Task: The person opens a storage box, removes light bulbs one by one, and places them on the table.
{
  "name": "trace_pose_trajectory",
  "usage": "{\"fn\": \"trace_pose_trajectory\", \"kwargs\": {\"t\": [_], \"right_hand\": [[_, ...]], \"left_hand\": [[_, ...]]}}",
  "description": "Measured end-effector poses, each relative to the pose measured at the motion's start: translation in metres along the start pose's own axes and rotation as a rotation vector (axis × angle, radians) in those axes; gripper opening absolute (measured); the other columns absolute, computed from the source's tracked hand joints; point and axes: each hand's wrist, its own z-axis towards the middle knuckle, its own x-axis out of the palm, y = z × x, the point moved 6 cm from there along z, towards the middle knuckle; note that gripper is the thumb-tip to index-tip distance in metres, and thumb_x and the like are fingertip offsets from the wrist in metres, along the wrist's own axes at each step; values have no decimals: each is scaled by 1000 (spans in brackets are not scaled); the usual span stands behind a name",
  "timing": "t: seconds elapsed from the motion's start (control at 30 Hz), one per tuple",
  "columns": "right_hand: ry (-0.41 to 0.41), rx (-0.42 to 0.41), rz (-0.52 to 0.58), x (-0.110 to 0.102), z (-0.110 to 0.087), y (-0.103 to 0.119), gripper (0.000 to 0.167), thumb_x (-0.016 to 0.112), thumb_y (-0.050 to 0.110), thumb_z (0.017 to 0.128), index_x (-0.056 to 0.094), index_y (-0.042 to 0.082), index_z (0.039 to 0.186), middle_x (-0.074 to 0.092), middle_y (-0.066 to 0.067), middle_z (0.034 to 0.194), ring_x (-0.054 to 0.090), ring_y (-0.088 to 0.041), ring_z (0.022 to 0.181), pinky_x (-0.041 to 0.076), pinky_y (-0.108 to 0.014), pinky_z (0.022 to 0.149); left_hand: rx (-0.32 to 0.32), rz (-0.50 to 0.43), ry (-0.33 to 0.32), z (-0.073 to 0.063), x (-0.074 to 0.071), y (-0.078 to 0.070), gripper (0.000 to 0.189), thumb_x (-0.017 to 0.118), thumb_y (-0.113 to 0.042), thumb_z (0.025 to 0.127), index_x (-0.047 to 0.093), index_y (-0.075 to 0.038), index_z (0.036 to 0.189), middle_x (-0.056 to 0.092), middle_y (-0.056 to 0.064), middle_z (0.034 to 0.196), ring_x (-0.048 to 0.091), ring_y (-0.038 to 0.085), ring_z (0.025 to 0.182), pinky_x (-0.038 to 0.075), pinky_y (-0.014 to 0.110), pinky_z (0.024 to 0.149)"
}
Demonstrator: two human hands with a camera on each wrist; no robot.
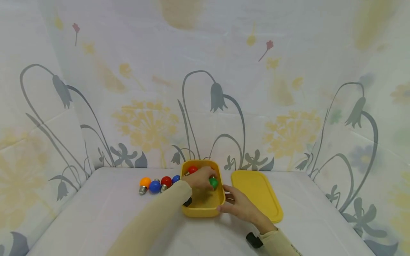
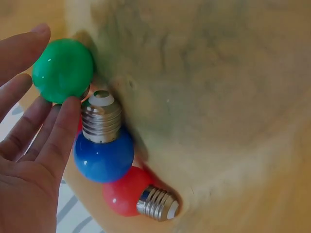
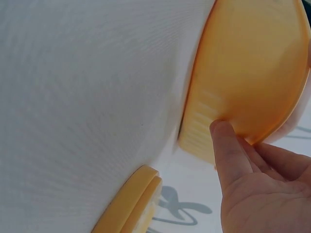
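Left hand (image 1: 200, 178) in a smooth yellow box (image 1: 203, 212) on a white counter (image 1: 96, 217), fingers gripping a shiny, round green bulb (image 2: 63, 70), blue bulb (image 2: 104, 160) and red bulb (image 2: 126, 192) near (bumpy silver ends), right hand (image 1: 240, 204) touching the box's outside, fingers loose.

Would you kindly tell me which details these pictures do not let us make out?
- Head view: part of the inside of the yellow box, hidden by the left hand and left sleeve.
- Left wrist view: most of the metal base of the green bulb, hidden behind its own globe.
- Right wrist view: the rest of the yellow lid, cut off by the bottom edge.
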Motion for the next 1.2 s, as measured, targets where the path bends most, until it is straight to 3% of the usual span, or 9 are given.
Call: {"fn": "trace_pose_trajectory", "kwargs": {"t": [0.23, 0.6, 0.8, 1.2], "right_hand": [[3, -14, 7, 0, -1, 3, 82, 75, 31, 82, 32, 3, 146, 35, -16, 149, 48, -36, 126, 43, -48, 99], [1, 7, -3, 1, -1, 1, 82, 74, 32, 83, 31, 3, 147, 35, -15, 149, 47, -34, 127, 42, -47, 100], [2, 8, 19, 0, -6, 15, 83, 74, 28, 83, 30, -1, 146, 33, -19, 149, 45, -39, 127, 40, -50, 101], [-5, 11, -12, 1, -1, 0, 82, 74, 34, 82, 32, 4, 147, 36, -13, 149, 47, -33, 127, 42, -45, 100]], "left_hand": [[-13, 28, 14, -1, 5, 0, 40, 83, -14, 74, 69, -23, 111, 53, -5, 110, 50, 13, 98, 45, 37, 97], [53, 112, 62, 2, 8, -5, 37, 83, -11, 73, 68, -19, 106, 59, -9, 93, 52, 11, 86, 48, 28, 90], [43, 88, 71, 3, 7, -4, 36, 83, -12, 73, 68, -20, 105, 58, -10, 91, 53, 11, 86, 48, 29, 90], [-2, 52, 85, -4, 0, -8, 34, 82, -11, 74, 67, -21, 103, 58, -9, 92, 53, 12, 87, 50, 28, 86]]}}
